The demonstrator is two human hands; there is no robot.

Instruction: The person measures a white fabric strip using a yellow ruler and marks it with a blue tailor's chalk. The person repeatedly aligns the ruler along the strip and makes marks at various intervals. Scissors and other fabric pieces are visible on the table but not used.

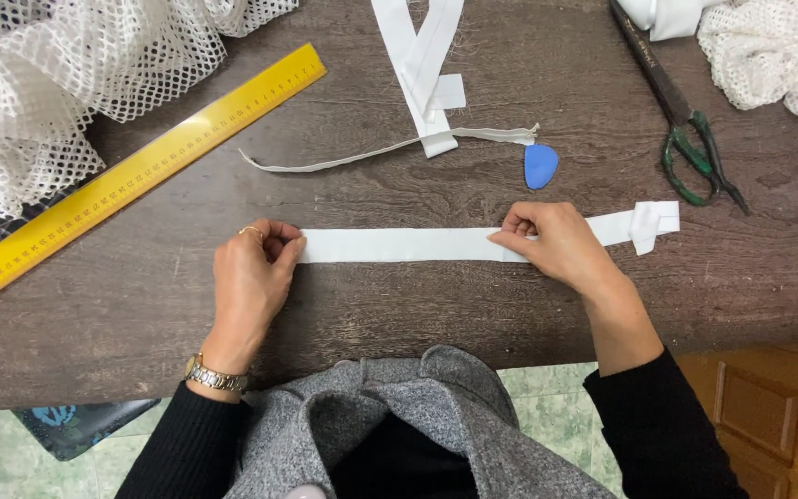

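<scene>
Near the front edge of the dark wooden worktop [122,323], a long white fabric strip [399,244] lies flat, its long axis running left to right. The left hand [249,277] pinches its left end; the right hand [561,245] pinches it further right, before the folded end. It looks light and soft, so holding the ends seems best. Behind lie a blue tailor's chalk [540,165] and a yellow ruler [140,171].
</scene>
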